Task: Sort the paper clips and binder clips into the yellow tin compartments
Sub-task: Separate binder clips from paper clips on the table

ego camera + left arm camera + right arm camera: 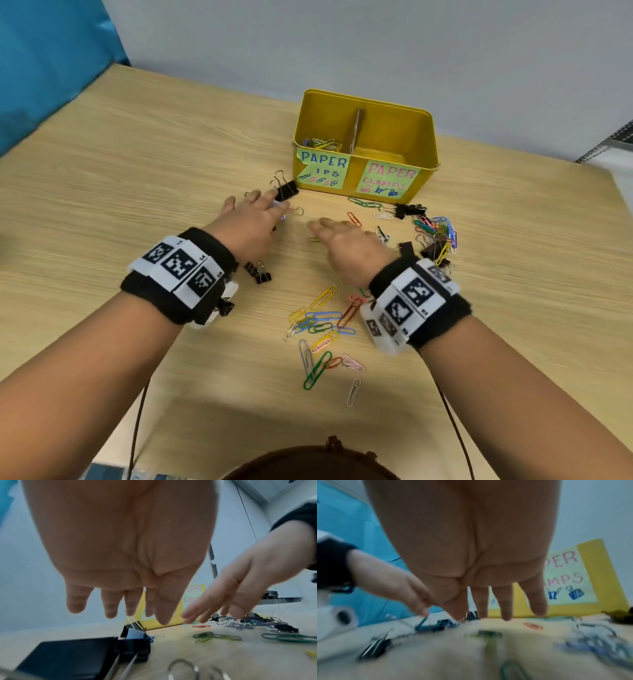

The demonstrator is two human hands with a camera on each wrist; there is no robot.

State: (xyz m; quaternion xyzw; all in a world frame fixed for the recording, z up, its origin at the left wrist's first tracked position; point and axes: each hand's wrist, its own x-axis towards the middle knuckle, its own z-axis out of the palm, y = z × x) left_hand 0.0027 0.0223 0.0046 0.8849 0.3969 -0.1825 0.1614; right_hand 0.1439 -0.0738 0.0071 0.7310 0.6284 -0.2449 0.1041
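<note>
The left hand (253,219) hovers palm down over the wooden table (137,212), fingers straight and spread, grasping nothing; the left wrist view shows its fingertips (111,609) clear of the surface. Just past them, toward 12 o'clock, lies a large black binder clip (286,190) with its wire handles raised, touching the near left corner of the tin, and a pale blue binder clip (279,207) sits half hidden under the fingers. At 6 o'clock from this hand, near the wrist band, rest two small black binder clips (257,271). The right hand (346,246) also hangs flat and released, fingers extended, holding nothing. At its 12 o'clock lies a red paper clip (354,219); toward 2 o'clock a tangle of coloured paper clips and black binder clips (435,236) is heaped. At its 6 o'clock a scatter of coloured paper clips (322,329) spreads toward the person. The yellow tin (424,137) stands at 12 o'clock beyond both hands, split by a cardboard divider (356,130). Its left compartment, labelled for paper clips, holds several paper clips (320,144); the right one, labelled "PAPER CLAMPS", shows only bare floor.
</note>
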